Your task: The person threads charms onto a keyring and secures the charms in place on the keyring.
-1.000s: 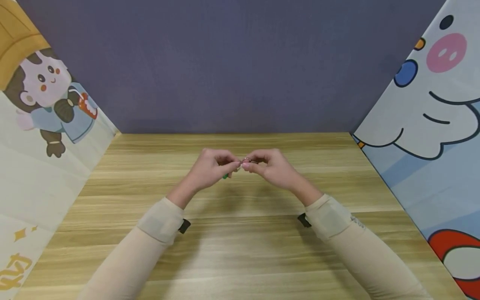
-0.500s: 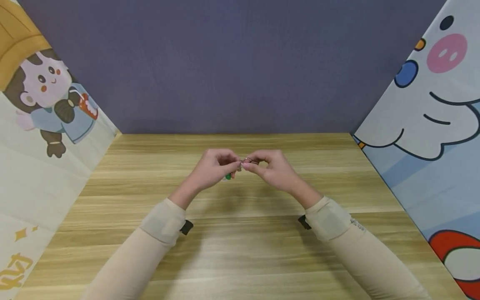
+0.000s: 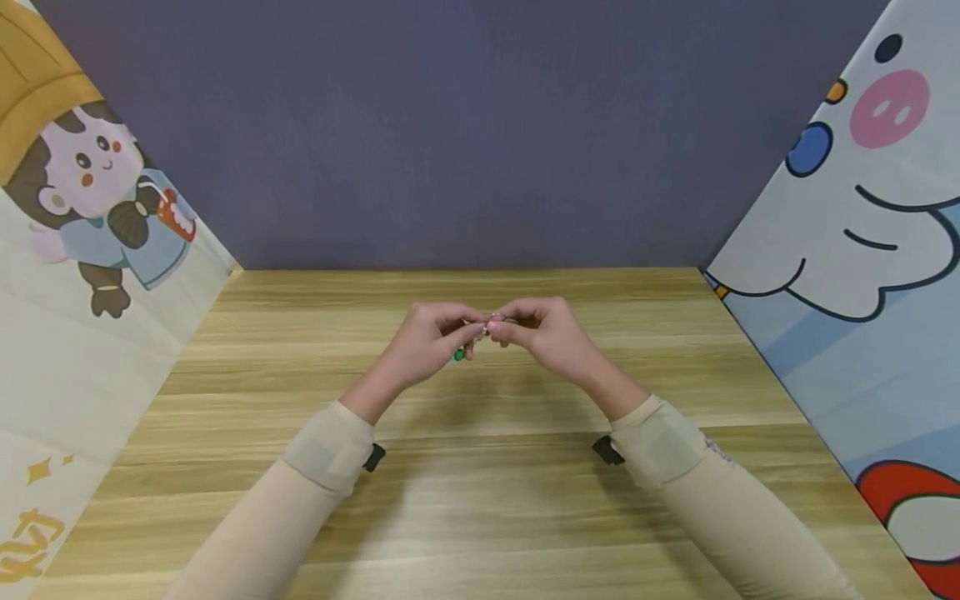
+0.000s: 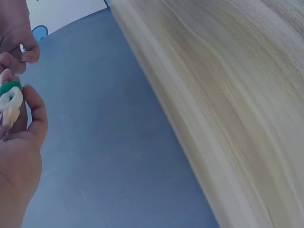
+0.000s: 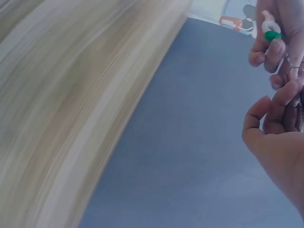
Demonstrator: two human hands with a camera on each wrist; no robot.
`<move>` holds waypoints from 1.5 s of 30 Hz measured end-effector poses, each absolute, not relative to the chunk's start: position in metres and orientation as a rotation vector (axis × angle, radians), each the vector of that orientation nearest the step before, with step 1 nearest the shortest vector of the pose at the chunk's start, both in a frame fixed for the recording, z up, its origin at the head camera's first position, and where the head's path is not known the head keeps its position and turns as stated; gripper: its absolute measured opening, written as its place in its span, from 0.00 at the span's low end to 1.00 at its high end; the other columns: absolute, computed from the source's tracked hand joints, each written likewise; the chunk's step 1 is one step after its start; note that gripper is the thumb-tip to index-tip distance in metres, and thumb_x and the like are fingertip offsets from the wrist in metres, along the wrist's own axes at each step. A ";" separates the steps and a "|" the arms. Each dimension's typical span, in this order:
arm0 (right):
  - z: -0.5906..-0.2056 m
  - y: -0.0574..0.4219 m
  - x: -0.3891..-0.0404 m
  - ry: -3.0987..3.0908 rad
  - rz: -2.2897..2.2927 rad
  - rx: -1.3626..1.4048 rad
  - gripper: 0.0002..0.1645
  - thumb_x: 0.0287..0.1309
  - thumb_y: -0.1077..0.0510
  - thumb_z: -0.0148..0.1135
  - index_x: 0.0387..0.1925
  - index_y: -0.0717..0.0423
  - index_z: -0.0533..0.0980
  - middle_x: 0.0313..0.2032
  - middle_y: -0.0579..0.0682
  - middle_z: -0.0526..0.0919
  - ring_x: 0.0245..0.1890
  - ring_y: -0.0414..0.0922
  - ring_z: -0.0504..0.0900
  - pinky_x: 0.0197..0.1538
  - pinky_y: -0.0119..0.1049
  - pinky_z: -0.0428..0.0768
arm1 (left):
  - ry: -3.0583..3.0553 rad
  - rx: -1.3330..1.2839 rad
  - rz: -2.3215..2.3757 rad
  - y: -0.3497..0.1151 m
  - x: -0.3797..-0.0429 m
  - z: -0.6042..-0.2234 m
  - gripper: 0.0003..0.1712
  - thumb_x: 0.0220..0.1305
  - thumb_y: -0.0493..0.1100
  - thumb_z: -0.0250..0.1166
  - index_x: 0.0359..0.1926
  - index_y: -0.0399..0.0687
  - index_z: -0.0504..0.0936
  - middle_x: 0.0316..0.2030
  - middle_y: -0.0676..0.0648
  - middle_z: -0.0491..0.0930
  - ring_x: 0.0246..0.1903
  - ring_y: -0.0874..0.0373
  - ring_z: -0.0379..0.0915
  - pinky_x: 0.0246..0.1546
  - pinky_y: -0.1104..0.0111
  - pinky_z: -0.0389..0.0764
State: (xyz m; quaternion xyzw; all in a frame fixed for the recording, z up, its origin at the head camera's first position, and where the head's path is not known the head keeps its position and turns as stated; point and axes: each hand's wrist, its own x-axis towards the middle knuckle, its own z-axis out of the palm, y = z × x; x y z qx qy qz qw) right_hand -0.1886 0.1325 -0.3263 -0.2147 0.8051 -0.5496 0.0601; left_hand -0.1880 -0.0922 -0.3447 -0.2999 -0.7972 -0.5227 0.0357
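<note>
Both hands meet above the wooden table, fingertips almost together. Between finger and thumb, my left hand [image 3: 429, 342] pinches a keychain. Its small charm [image 3: 459, 354], green and white with a pale peach part, hangs under the left fingers; the left wrist view gives a closer look at this charm [image 4: 10, 99]. A thin silvery chain [image 5: 288, 59] runs from the charm toward the other hand in the right wrist view. My right hand [image 3: 553, 337] pinches the keychain's metal ring [image 3: 497, 317] with thumb and index finger. The fingers hide much of the ring and where the chain joins it.
Below the hands spreads a wood-grain table [image 3: 480, 500]. A plain grey-blue panel [image 3: 472, 133] rises at its back edge. Cartoon-printed panels flank it, one left panel [image 3: 75, 358] and one right panel [image 3: 847, 275].
The left hand has shifted slightly right, closer to the right fingertips. More of the green charm shows below the left hand. The right hand stays nearly in place.
</note>
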 end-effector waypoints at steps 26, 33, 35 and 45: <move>-0.322 0.129 -0.179 2.560 -1.661 -0.687 0.09 0.72 0.57 0.69 0.45 0.57 0.89 0.39 0.56 0.91 0.38 0.44 0.87 0.45 0.37 0.85 | -2.441 -0.935 -1.586 -0.092 -0.184 -0.345 0.09 0.79 0.39 0.62 0.42 0.44 0.89 0.26 0.44 0.84 0.24 0.57 0.78 0.26 0.69 0.77; -0.325 0.128 -0.176 2.704 -1.595 -0.840 0.07 0.71 0.56 0.70 0.43 0.54 0.89 0.39 0.51 0.93 0.38 0.44 0.87 0.41 0.35 0.84 | -2.510 -0.854 -1.681 -0.093 -0.182 -0.345 0.10 0.80 0.42 0.62 0.40 0.46 0.88 0.25 0.45 0.83 0.24 0.55 0.78 0.28 0.67 0.76; -0.326 0.128 -0.176 2.743 -1.577 -0.889 0.06 0.71 0.57 0.70 0.43 0.55 0.90 0.38 0.50 0.93 0.36 0.43 0.86 0.40 0.34 0.83 | -2.525 -0.839 -1.688 -0.093 -0.182 -0.345 0.11 0.80 0.43 0.62 0.40 0.48 0.88 0.25 0.46 0.83 0.24 0.54 0.78 0.28 0.66 0.77; -0.330 0.129 -0.176 2.828 -1.553 -1.027 0.05 0.70 0.60 0.70 0.40 0.56 0.89 0.37 0.51 0.92 0.32 0.42 0.81 0.35 0.30 0.78 | -2.600 -0.745 -1.705 -0.091 -0.181 -0.341 0.13 0.80 0.44 0.61 0.37 0.49 0.88 0.24 0.48 0.83 0.24 0.51 0.78 0.27 0.65 0.75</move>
